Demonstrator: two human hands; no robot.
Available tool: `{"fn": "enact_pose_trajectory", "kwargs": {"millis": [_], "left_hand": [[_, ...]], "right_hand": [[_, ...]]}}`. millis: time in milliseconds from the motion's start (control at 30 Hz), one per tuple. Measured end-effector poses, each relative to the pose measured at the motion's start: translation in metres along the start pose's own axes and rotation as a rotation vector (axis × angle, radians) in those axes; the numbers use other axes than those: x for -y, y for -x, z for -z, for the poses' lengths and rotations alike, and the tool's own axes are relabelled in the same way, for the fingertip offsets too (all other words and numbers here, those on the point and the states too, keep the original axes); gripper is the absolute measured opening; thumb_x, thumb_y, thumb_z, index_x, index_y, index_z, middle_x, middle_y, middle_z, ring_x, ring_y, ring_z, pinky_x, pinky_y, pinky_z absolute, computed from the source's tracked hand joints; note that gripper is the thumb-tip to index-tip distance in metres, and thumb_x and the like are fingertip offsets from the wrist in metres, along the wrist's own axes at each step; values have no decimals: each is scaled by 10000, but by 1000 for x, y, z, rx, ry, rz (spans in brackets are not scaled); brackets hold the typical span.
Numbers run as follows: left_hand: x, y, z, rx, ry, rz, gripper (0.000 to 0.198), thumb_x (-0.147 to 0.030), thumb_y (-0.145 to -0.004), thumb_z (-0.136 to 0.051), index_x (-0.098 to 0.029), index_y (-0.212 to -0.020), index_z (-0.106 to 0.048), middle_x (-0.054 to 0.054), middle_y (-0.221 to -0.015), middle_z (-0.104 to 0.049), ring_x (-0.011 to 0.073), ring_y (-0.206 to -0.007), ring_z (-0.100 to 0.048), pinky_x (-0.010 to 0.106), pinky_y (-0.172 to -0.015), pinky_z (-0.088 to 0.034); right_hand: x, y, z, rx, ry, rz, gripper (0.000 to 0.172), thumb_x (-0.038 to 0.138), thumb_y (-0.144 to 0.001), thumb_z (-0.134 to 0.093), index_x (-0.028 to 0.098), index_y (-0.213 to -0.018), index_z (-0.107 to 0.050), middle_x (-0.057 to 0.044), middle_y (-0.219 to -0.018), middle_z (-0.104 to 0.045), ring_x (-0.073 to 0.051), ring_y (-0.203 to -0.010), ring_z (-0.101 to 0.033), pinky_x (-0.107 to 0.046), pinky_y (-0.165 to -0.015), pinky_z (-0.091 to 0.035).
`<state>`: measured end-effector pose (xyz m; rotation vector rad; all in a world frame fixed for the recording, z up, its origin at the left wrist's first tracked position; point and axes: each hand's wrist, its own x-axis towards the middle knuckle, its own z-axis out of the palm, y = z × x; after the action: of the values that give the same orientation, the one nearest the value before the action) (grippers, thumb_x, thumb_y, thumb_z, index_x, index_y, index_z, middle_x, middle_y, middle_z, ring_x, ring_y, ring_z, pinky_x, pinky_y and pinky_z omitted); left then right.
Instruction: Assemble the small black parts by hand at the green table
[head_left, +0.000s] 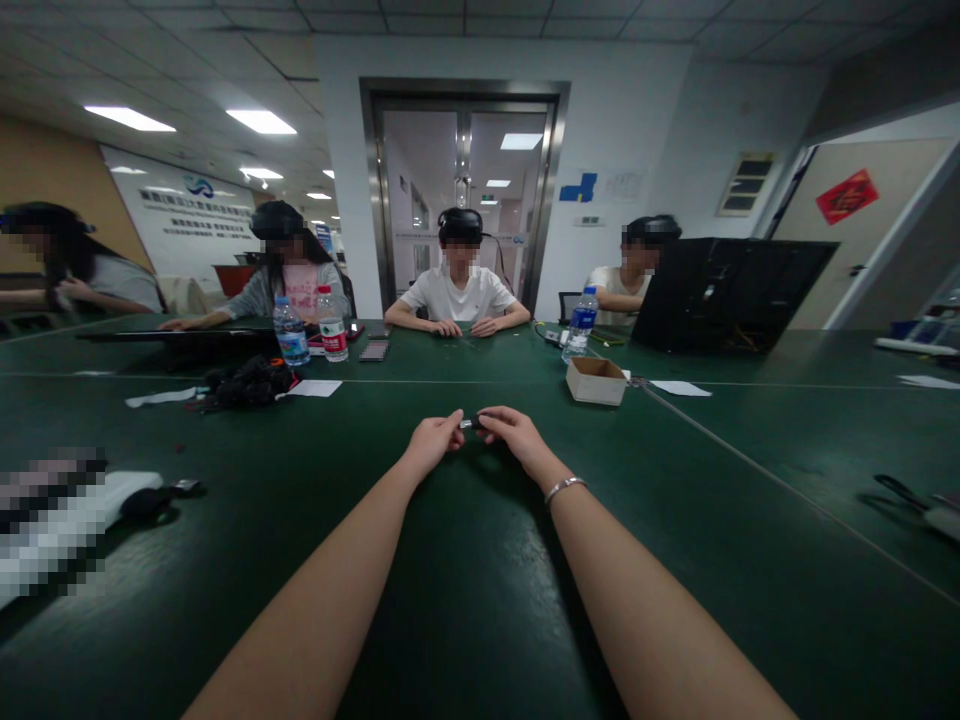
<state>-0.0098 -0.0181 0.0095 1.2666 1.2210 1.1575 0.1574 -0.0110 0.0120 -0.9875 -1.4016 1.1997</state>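
Straight ahead of me, over the green table, my left hand [435, 443] and my right hand [517, 436] meet at a small black stick with a silvery metal end [469, 424]. The fingertips of my left hand pinch around its metal end. My right hand grips the dark end between thumb and fingers, which hide part of it. The stick lies roughly level; it resembles a USB drive, but it is too small to tell. A metal bracelet [564, 488] circles my right wrist.
A small open cardboard box [596, 382] stands beyond my right hand. Bottles [291, 335], a black cable bundle [247, 382] and a white paper [315, 388] lie farther left. A large black monitor [727, 295] stands right. People sit across the table [450, 580].
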Motion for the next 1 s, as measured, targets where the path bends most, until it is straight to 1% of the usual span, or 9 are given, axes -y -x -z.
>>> {"fn": "enact_pose_trajectory", "kwargs": {"millis": [100, 200, 300, 433, 500, 633, 767, 867, 1000], "left_hand": [[3, -4, -1, -39, 12, 0, 335, -462, -704, -661, -130, -686, -624, 54, -685, -641, 124, -570, -583, 257, -588, -462], [5, -6, -1, 12, 7, -15, 306, -408, -651, -719, -134, -749, -626, 42, -757, -649, 118, -608, -596, 241, -596, -458], [5, -6, 1, 45, -58, 0, 386, -495, -722, -620, -113, -668, -612, 45, -680, -620, 110, -589, -574, 236, -595, -450], [6, -5, 2, 76, -68, -49, 359, -475, -687, -664, -141, -808, -611, 30, -781, -633, 122, -643, -603, 234, -599, -457], [5, -5, 1, 90, -91, -60, 357, -467, -676, -678, -142, -807, -611, 32, -790, -636, 126, -654, -604, 236, -602, -457], [5, -4, 0, 78, -87, -28, 406, -528, -742, -586, -126, -787, -620, 62, -804, -643, 128, -648, -599, 253, -606, -461], [3, 0, 1, 95, -63, -76, 357, -433, -677, -693, -154, -872, -587, 24, -779, -624, 116, -640, -591, 249, -618, -460], [1, 2, 1, 104, -85, -78, 319, -413, -687, -687, -153, -841, -586, 9, -738, -605, 112, -641, -583, 242, -624, -453], [1, 0, 1, 108, -109, -48, 355, -489, -754, -590, -135, -778, -613, 44, -816, -625, 114, -658, -590, 244, -624, -450]], "right_hand": [[0, 0, 0, -5, 2, -2, 314, 340, -639, -717, 150, -883, -662, -31, -737, -673, -110, -607, -582, -248, -616, -450], [0, 0, 0, -9, -8, -2, 317, 336, -630, -721, 149, -879, -661, -27, -738, -669, -109, -613, -582, -246, -616, -448], [-1, 0, 0, 4, -6, 2, 317, 338, -626, -722, 148, -873, -662, -26, -734, -667, -111, -613, -579, -249, -614, -446], [0, 0, 0, -9, -8, 2, 318, 341, -623, -723, 154, -872, -658, -24, -738, -667, -119, -630, -591, -254, -618, -449], [1, 1, -1, -11, -5, -1, 313, 337, -621, -724, 156, -868, -656, -22, -738, -666, -119, -630, -593, -256, -619, -450], [1, 1, 0, -7, 3, 4, 307, 337, -630, -719, 153, -867, -657, -25, -744, -664, -118, -634, -591, -256, -620, -451], [-1, -1, 1, -14, 0, 1, 318, 336, -638, -717, 144, -883, -654, -29, -741, -667, -112, -614, -586, -253, -621, -449], [-2, -2, 2, -18, 1, -2, 315, 335, -645, -716, 144, -888, -653, -27, -736, -667, -112, -612, -590, -251, -625, -451], [-1, -1, 1, -18, 1, -4, 306, 332, -648, -715, 147, -884, -654, -29, -747, -670, -115, -622, -596, -253, -630, -455]]}}
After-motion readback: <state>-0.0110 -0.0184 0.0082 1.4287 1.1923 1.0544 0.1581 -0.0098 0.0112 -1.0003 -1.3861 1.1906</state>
